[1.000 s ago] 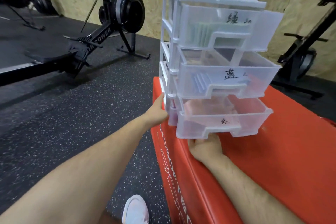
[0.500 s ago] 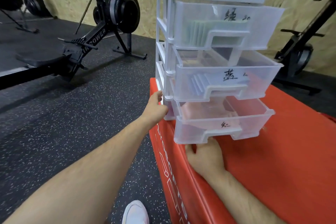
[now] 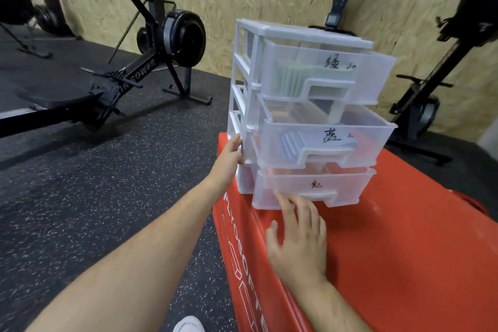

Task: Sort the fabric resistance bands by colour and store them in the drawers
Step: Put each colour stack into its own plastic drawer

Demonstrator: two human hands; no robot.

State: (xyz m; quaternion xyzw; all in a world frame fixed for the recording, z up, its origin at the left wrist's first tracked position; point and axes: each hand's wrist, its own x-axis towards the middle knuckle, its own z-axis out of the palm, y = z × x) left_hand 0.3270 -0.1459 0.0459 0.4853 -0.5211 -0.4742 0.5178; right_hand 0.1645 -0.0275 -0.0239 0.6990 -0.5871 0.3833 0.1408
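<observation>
A white three-drawer plastic unit [image 3: 249, 43] stands on a red foam box [image 3: 404, 250]. Its top drawer [image 3: 374, 78] holds green bands [image 3: 288, 77] and sticks out. The middle drawer [image 3: 372, 143] holds blue bands [image 3: 292, 141] and also sticks out. The bottom drawer [image 3: 347, 186], pinkish inside, is nearly pushed in. My left hand [image 3: 229, 159] rests against the unit's left frame. With straight fingers, my right hand [image 3: 299, 234] touches the bottom drawer's front below its handle.
The red box's left edge drops to a black speckled rubber floor [image 3: 94, 210]. A black rowing machine [image 3: 151, 56] stands at the left, another machine [image 3: 431, 89] at the right, both before a chipboard wall. My white shoe [image 3: 188, 325] shows at the bottom.
The bottom drawer has slid inward. My right hand came out from under its handle and now lies flat against its front. My left hand stayed on the frame.
</observation>
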